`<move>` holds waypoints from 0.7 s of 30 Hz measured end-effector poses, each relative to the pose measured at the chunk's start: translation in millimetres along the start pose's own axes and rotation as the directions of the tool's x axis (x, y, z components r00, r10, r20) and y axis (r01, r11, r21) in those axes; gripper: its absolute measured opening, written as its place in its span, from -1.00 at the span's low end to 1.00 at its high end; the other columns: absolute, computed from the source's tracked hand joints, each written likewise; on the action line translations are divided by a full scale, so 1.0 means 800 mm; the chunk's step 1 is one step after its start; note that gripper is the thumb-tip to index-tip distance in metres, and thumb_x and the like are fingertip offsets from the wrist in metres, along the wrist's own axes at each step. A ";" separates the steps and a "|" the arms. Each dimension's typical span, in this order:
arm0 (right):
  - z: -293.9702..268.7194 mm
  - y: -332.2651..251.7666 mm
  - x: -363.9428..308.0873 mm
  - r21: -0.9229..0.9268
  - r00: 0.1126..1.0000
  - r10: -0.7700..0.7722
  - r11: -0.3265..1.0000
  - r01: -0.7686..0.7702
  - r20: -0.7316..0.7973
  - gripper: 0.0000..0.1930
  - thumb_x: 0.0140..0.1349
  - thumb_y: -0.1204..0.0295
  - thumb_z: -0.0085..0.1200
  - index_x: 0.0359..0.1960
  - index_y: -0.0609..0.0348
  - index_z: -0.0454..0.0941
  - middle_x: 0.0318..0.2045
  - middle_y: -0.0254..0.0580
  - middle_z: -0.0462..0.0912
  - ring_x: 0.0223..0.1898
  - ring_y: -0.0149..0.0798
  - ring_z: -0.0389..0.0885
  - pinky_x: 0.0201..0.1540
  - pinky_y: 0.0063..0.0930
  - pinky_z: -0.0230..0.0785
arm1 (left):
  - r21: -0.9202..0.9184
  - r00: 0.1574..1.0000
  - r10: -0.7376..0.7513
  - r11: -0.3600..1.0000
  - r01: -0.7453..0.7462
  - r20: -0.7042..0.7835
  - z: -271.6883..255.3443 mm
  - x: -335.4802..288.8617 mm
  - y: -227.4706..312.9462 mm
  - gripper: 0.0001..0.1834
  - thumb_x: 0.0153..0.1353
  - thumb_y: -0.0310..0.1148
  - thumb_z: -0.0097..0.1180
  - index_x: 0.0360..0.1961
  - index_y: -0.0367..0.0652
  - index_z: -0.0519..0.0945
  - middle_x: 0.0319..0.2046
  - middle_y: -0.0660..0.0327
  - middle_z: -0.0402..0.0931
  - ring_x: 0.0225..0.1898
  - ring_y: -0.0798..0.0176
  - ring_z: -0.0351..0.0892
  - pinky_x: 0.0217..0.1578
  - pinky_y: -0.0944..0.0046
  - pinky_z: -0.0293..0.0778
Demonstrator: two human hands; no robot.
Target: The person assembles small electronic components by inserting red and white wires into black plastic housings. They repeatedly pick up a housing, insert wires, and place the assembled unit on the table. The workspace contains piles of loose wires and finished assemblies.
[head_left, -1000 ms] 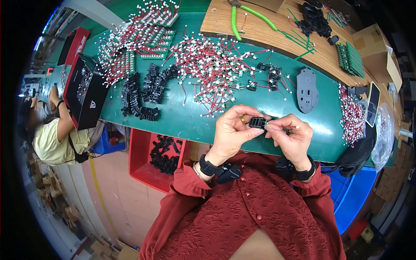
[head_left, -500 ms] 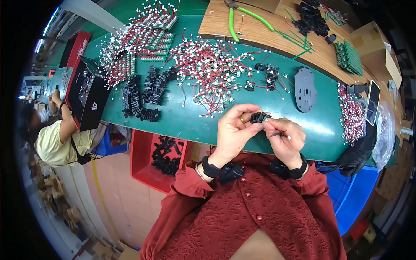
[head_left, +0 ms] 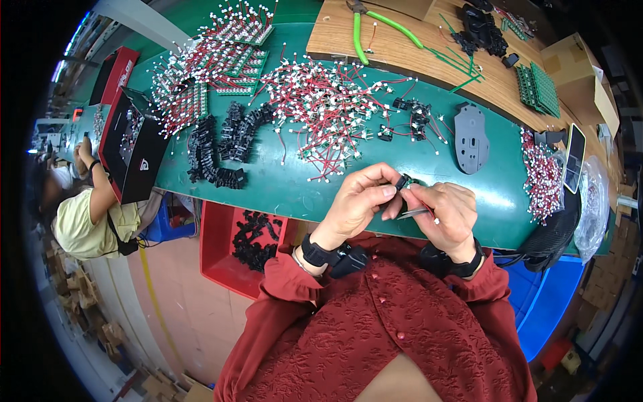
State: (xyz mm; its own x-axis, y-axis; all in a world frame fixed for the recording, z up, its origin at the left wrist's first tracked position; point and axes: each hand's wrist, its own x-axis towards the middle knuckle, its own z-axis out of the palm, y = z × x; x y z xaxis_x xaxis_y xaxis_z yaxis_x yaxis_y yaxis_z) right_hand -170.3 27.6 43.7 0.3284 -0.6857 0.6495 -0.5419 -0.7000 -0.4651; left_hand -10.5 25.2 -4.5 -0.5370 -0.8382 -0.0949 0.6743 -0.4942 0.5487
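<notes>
In front of my chest, over the table's near edge, both hands meet. My left hand (head_left: 358,204) is closed, pinching a small black plastic part (head_left: 402,181) between thumb and fingers. My right hand (head_left: 447,213) is closed against that part's right side, where a bit of green shows. From its fingers a wire's white connector (head_left: 437,221) sticks out below. A slim, pale, metal-looking tool (head_left: 412,213) also juts leftward from under the right hand; its kind is unclear. Beyond the hands lies a heap of red wires with white connectors and small green boards (head_left: 321,110).
Rows of black plastic parts (head_left: 201,151) lie left, near green board panels with wires (head_left: 241,74). A grey mouse-shaped shell (head_left: 470,137), green-handled pliers (head_left: 362,37), a phone (head_left: 575,157) and another wire pile (head_left: 540,177) are around. A red bin (head_left: 218,258) stands below; a co-worker (head_left: 87,214) sits left.
The row of black parts in my left fingers now shows as just one piece at the fingertips. My right hand has turned, its connector shifted left and down, and the slim tool has come into sight.
</notes>
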 end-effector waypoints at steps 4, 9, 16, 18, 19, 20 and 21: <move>0.002 0.008 0.001 0.040 0.999 -0.017 0.999 0.016 0.033 -0.76 -0.21 0.59 0.25 -0.44 0.24 0.49 -0.71 -0.28 0.47 -0.74 -0.35 0.43 -0.70 -0.56 0.17 | 0.036 0.995 -0.060 0.997 0.062 -0.077 0.004 0.001 0.004 -0.89 0.17 -0.46 -0.04 -0.29 -0.25 0.40 -0.43 0.21 0.45 -0.64 0.44 0.36 -0.69 0.52 0.19; -0.004 0.008 -0.003 0.233 0.982 0.134 0.959 -0.164 0.136 -0.72 -0.20 0.56 0.25 -0.37 0.22 0.48 -0.64 -0.29 0.52 -0.72 -0.43 0.44 -0.68 -0.62 0.19 | 0.082 0.996 -0.029 0.996 0.036 -0.090 0.004 0.004 0.005 -0.87 0.17 -0.49 -0.04 -0.24 -0.24 0.40 -0.45 0.17 0.47 -0.64 0.44 0.37 -0.69 0.52 0.21; -0.055 -0.005 -0.019 0.439 0.796 0.550 0.669 -0.600 0.251 -0.63 -0.01 0.60 0.13 -0.18 0.28 0.24 -0.50 -0.25 0.50 -0.52 -0.51 0.46 -0.52 -0.71 0.29 | 0.128 0.991 0.078 0.990 -0.064 -0.108 0.011 0.004 -0.001 -0.91 0.10 -0.55 0.00 -0.33 -0.27 0.41 -0.31 -0.04 0.47 -0.62 0.42 0.37 -0.68 0.52 0.26; -0.066 -0.004 -0.013 0.412 0.800 0.519 0.686 -0.600 0.301 -0.73 0.02 0.58 0.10 -0.24 0.31 0.34 -0.51 -0.25 0.50 -0.52 -0.48 0.49 -0.48 -0.66 0.33 | 0.116 0.989 0.101 0.989 -0.089 -0.108 0.008 0.003 -0.001 -0.93 0.09 -0.57 0.01 -0.37 -0.28 0.41 -0.28 -0.06 0.46 -0.62 0.42 0.36 -0.68 0.52 0.28; -0.072 -0.002 -0.013 0.390 0.799 0.484 0.700 -0.598 0.356 -0.77 0.02 0.57 0.10 -0.27 0.32 0.38 -0.51 -0.25 0.50 -0.52 -0.48 0.49 -0.49 -0.66 0.33 | 0.106 0.990 0.097 0.991 -0.087 -0.098 0.007 0.002 -0.001 -0.93 0.08 -0.57 0.01 -0.38 -0.28 0.41 -0.28 -0.07 0.46 -0.62 0.42 0.36 -0.68 0.52 0.28; -0.076 -0.001 -0.012 0.369 0.794 0.448 0.714 -0.594 0.411 -0.80 0.03 0.55 0.10 -0.30 0.33 0.41 -0.52 -0.25 0.50 -0.53 -0.48 0.49 -0.49 -0.65 0.33 | 0.096 0.992 0.094 0.992 -0.085 -0.088 0.006 0.002 0.000 -0.93 0.08 -0.57 0.02 -0.39 -0.28 0.41 -0.29 -0.07 0.46 -0.62 0.42 0.36 -0.68 0.52 0.29; -0.078 -0.001 -0.007 0.387 0.770 0.425 0.685 -0.617 0.475 -0.87 0.05 0.50 0.09 -0.38 0.30 0.48 -0.54 -0.26 0.50 -0.55 -0.44 0.49 -0.50 -0.60 0.32 | 0.087 0.993 0.089 0.993 -0.082 -0.078 0.004 0.002 0.000 -0.93 0.08 -0.57 0.02 -0.40 -0.28 0.40 -0.29 -0.07 0.46 -0.62 0.42 0.36 -0.68 0.52 0.29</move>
State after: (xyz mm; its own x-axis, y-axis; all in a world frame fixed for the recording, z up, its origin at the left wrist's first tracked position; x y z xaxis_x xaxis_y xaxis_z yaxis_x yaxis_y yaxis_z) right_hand -219.9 44.4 78.5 0.3901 -0.9206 0.0166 -0.2749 -0.1337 -0.9521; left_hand -12.9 24.4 -2.1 -0.4333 -0.8945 -0.1102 0.6697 -0.4015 0.6247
